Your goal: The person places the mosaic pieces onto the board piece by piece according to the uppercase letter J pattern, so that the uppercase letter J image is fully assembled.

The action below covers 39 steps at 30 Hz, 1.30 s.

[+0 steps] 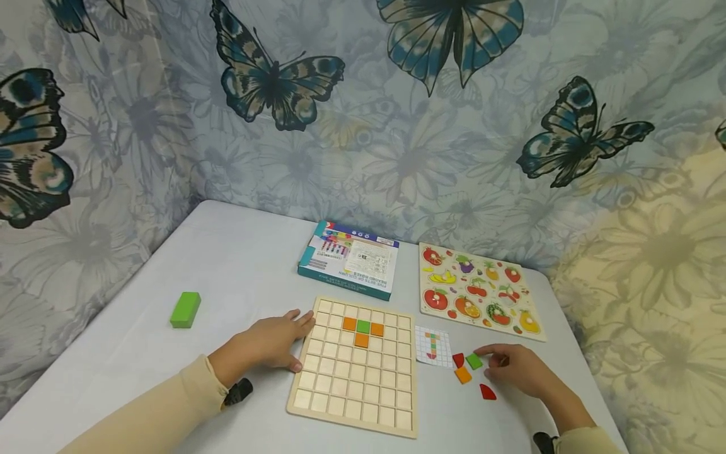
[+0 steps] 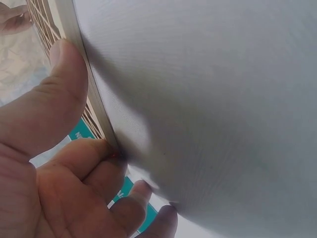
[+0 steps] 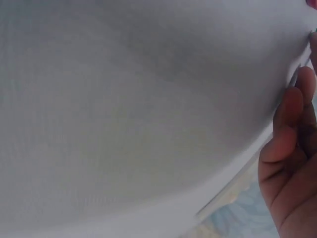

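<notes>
A wooden grid board (image 1: 356, 372) lies on the table, with orange tiles (image 1: 361, 340) and one green tile (image 1: 363, 326) set in a T shape in its upper cells. Against the board's left edge rests my left hand (image 1: 275, 340), thumb and fingers spread along it. In the left wrist view the thumb (image 2: 69, 84) touches the board's rim. To the right, my right hand (image 1: 518, 369) reaches its index finger to a loose green tile (image 1: 473, 360). Beside that tile lie an orange tile (image 1: 463, 375) and two red curved pieces (image 1: 488, 392). The right wrist view mostly shows white cloth.
Between the board and the loose pieces lies a pattern card (image 1: 433, 346) with a coloured figure. Behind stand a flat teal-edged box (image 1: 348, 260) and a fruit puzzle board (image 1: 479, 290). A green block (image 1: 185, 309) sits at the left. A butterfly-print cloth (image 1: 363, 157) hangs behind the table.
</notes>
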Each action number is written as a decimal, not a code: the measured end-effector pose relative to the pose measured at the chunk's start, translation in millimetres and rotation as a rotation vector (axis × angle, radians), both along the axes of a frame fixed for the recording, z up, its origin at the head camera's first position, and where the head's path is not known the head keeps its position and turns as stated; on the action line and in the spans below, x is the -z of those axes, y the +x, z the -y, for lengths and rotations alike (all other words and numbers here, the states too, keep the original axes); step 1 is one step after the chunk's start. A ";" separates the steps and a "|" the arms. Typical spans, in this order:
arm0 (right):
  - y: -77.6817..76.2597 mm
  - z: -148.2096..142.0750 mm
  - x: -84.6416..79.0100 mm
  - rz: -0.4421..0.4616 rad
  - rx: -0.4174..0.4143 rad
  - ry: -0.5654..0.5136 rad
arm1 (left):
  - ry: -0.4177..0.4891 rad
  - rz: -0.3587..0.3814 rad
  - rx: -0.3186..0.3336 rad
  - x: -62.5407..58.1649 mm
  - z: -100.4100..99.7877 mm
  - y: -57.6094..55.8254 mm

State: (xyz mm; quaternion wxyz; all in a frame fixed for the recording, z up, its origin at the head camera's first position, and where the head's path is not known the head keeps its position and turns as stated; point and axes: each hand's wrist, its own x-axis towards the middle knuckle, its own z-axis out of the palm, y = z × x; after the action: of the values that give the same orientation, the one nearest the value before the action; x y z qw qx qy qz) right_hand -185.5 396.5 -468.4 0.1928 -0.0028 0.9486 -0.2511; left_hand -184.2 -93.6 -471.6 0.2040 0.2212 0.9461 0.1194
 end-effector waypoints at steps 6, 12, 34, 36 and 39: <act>-0.7 2.2 4.0 -0.030 -0.012 0.004 | 0.008 0.004 0.004 2.4 0.1 2.7; 1.0 0.1 3.7 -0.062 0.001 0.030 | -0.007 -0.014 0.011 2.9 -1.2 3.0; 6.8 39.7 -5.7 -0.189 -0.046 -0.024 | -0.058 -0.036 0.015 7.9 -1.9 -1.3; 5.1 61.5 -5.9 -0.208 -0.102 -0.037 | -0.064 -0.041 0.017 8.7 -2.0 -2.2; 2.6 99.7 -5.1 -0.257 -0.214 -0.049 | -0.065 -0.051 0.026 8.5 -2.9 -3.0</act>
State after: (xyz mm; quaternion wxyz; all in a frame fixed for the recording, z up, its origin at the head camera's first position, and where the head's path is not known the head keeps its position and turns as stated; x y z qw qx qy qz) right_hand -183.0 296.8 -463.3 0.0953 -0.1404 0.9534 -0.2497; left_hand -187.1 -90.7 -480.1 0.1883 0.2299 0.9515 0.0801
